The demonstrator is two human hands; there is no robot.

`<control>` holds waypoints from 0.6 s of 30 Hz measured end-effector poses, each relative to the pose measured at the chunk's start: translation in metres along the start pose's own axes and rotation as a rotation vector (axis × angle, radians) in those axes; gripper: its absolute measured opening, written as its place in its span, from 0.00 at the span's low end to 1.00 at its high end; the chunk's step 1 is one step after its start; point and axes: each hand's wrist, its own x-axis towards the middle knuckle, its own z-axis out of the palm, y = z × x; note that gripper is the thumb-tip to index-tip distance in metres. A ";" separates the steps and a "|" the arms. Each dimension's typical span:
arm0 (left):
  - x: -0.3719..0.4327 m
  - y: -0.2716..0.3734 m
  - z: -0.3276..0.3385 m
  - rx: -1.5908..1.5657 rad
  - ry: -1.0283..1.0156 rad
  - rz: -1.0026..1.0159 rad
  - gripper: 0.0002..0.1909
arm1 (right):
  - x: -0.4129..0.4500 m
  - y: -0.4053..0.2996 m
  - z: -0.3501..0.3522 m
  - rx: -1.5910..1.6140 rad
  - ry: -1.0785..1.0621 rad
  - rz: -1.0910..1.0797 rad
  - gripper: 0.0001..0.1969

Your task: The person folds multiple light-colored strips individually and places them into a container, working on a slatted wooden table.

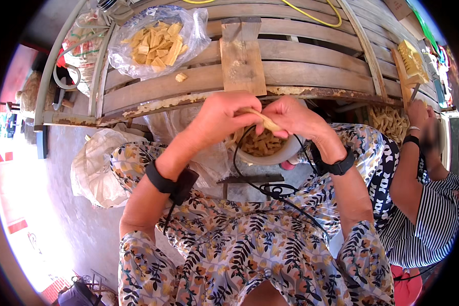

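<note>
My left hand and my right hand meet in front of the bench edge, both pinching a twisted pale-yellow strip. Its material is too small to name surely. Directly beneath is a white bucket, partly hidden by my hands, holding many similar yellow-brown strips. Beyond my fingers, a wooden board lies across the slats, with crumbs on its surface. A bowl lined with clear plastic sits on the bench to the left, heaped with flat yellow pieces. One loose piece rests near it.
The slatted bench has a rusty metal front edge. Black cables hang from my wrists. At right, a co-worker's hands are near a yellow block; more strips lie below. A whitish sack stands left.
</note>
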 end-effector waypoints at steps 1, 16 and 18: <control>-0.004 0.004 -0.013 0.003 0.004 -0.007 0.07 | -0.007 -0.012 0.010 0.000 -0.008 -0.002 0.26; 0.011 0.033 -0.015 -0.437 0.135 -0.255 0.12 | -0.041 -0.065 0.009 0.400 0.056 -0.511 0.44; 0.008 0.031 -0.030 -0.745 0.007 -0.313 0.13 | -0.048 -0.066 0.001 0.385 0.014 -0.511 0.45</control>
